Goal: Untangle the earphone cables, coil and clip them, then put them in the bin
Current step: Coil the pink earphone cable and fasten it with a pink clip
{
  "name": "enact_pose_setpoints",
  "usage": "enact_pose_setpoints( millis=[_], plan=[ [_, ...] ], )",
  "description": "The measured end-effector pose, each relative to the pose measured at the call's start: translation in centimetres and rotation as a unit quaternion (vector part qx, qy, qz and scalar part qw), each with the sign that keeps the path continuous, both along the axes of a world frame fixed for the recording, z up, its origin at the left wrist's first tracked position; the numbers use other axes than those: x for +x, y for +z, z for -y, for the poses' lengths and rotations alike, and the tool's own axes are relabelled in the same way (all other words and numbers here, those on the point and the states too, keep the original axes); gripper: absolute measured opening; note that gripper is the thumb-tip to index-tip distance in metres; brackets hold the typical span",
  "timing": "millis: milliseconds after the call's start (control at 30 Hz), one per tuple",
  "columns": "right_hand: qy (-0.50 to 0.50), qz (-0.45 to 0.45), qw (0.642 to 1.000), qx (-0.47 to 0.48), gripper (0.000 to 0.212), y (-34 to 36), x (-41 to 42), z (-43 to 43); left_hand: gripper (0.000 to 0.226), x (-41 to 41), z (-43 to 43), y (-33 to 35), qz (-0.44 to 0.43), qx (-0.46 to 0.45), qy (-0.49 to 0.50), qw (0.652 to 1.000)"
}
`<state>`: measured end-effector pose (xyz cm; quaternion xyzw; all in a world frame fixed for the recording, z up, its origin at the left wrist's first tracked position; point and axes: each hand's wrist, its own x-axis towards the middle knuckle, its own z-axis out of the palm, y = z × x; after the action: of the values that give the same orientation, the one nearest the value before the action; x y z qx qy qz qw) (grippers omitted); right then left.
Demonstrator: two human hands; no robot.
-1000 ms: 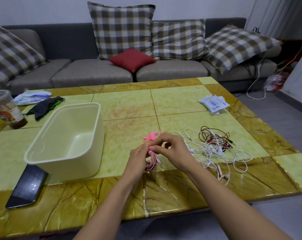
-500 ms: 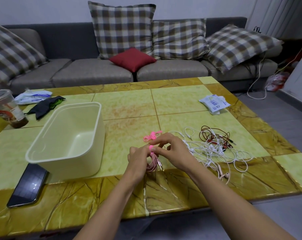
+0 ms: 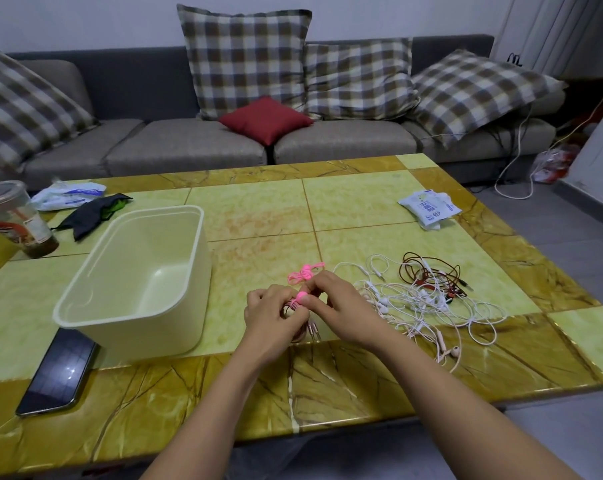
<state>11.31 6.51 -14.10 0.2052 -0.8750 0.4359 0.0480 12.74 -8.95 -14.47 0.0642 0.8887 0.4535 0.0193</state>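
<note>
clipping | left hand (image 3: 268, 315) grip clamped round pink earphone coil (image 3: 301, 333), just over worktop (image 3: 258, 216) right of bin (image 3: 154, 211) | right hand (image 3: 343, 311) pinches pink clip (image 3: 302, 295) on it | keep loops bunched while fastening

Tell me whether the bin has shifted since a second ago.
No. The bin still has its near left corner right beside the phone, as before.

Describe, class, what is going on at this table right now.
A person works at the table with both hands. The left hand holds a coiled pinkish earphone cable, while the right hand pinches a pink clip onto it. A tangle of white and dark red earphones lies to the right, not yet sorted. The cream bin on the left holds no cables.
</note>
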Motion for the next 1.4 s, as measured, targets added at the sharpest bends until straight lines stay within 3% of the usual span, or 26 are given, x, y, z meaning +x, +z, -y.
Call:
enact_pose_setpoints(
  millis=[167,367,533,867,1000,1133,1300,1400],
  plan=[
    [-0.012,0.020,0.998,-0.059,0.012,0.2,0.3,0.6,0.018,-0.2,-0.2,0.0,-0.029,0.004,-0.002,1.000],
    [-0.009,0.076,0.982,-0.172,0.007,0.5,0.5,0.8,0.030,-0.3,0.4,-0.8,-0.002,0.017,0.000,1.000],
    [-0.017,0.074,0.982,-0.173,0.006,0.2,0.2,0.6,0.022,-0.2,0.1,-0.8,-0.017,-0.017,0.005,1.000],
    [0.007,0.103,0.986,-0.131,0.012,0.8,0.1,0.4,0.034,0.0,-0.6,0.0,-0.022,0.011,-0.007,1.000],
    [-0.003,0.112,0.986,-0.123,0.017,1.5,-0.1,0.5,0.017,0.3,-0.9,1.1,-0.013,0.098,-0.022,0.995],
    [-0.013,0.131,0.978,-0.160,0.016,2.1,0.1,0.9,0.022,0.6,-0.3,2.1,0.033,0.154,-0.003,0.988],
    [-0.025,0.155,0.960,-0.233,0.008,3.2,0.1,1.5,0.021,1.0,0.7,3.8,0.036,0.160,0.007,0.986],
    [-0.016,0.183,0.946,-0.268,0.010,4.1,0.0,2.3,0.027,0.8,1.5,4.7,-0.013,0.097,0.058,0.994]
  ],
)
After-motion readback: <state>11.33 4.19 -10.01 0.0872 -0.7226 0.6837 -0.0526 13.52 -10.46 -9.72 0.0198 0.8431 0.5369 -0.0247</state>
